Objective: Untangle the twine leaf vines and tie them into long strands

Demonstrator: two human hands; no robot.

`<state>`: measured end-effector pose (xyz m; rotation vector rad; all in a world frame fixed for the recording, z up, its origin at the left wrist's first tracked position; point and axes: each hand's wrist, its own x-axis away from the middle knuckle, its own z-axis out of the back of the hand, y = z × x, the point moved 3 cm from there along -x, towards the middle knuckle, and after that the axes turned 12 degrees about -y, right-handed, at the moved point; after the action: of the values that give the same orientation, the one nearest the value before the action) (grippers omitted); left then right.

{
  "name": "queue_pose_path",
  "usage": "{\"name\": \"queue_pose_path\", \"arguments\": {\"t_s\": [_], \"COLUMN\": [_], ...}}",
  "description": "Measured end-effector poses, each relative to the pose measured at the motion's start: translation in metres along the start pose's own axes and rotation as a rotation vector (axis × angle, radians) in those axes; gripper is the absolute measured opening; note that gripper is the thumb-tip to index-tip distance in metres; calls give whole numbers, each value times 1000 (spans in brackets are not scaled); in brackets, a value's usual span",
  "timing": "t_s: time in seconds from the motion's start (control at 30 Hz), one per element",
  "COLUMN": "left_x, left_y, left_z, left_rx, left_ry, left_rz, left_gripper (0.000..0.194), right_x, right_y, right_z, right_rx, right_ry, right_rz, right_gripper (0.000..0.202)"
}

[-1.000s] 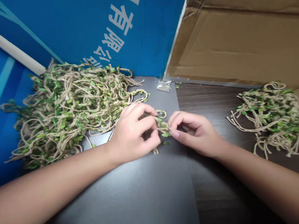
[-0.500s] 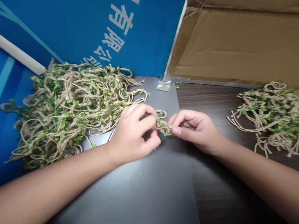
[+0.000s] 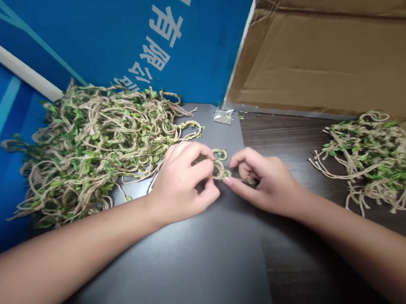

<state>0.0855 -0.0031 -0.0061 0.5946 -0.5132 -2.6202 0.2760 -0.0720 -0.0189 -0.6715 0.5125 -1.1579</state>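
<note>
My left hand [image 3: 187, 178] is closed, its fingers pinching a leafy jute twine garland [image 3: 221, 169]; the fingertips partly hide the grip. A small twine loop pokes out past the fingers. Facing it, my right hand [image 3: 269, 179] has its thumb tip against the garland, with the index finger lifted away from the thumb. The other fingers are curled, and a bit of the garland shows between them and the thumb. Left of my hands lies a large tangled heap of leafy twine garlands [image 3: 103, 138].
A smaller pile of leafy twine garlands [image 3: 378, 158] lies at the right. Behind stand a blue panel [image 3: 114, 30] with white characters and a cardboard sheet [image 3: 327, 56]. A clear plastic scrap [image 3: 223, 116] rests on the grey mat [image 3: 186, 265], which overlaps the dark wood tabletop [image 3: 294, 263].
My right thumb and index finger have parted from their pinch on the garland, and the thumb has shifted slightly left. My left hand holds nearly the same place.
</note>
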Motion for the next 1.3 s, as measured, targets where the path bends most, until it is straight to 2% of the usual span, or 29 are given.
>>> {"name": "queue_pose_path", "arguments": {"t_s": [0.1,0.2,0.3,0.43,0.5,0.63,0.73,0.87,1.03,1.1,1.2,1.3], "left_x": [-2,-3,-3,-4,-4,-4,-4,-3,-4,-5,-6,-6], "left_y": [-5,-8,-9,-9,-9,-8,-8,-8,-11,-12,-13,-12], "left_z": [1,2,1,0,0,0,-1,-1,-1,0,0,-1], "left_rx": [17,39,46,51,49,54,61,60,74,88,98,98], "left_ry": [14,16,11,-9,-19,-20,-18,-13,-7,-7,-12,-8], "left_rz": [41,86,94,92,92,86,72,58,118,132,135,129], "left_gripper": [10,13,13,13,13,13,12,11,16,17,15,15], "right_x": [-4,-7,-8,-8,-7,-5,-5,-5,-2,-1,1,1], "right_y": [4,8,16,23,22,17,14,12,6,5,5,3], "right_z": [2,5,8,4,1,-4,-2,3,5,5,7,9], "right_rx": [158,103,-244,-785,-928,-1071,-1098,-978,-998,-1003,-1013,-1042], "right_ry": [54,78,115,72,41,5,-33,-183,-376,-360,-241,-194], "right_rz": [77,115,57,43,33,12,-52,-146,-117,-58,9,17], "right_gripper": [10,7,12,15,16,20,27,40,42,37,28,30]}}
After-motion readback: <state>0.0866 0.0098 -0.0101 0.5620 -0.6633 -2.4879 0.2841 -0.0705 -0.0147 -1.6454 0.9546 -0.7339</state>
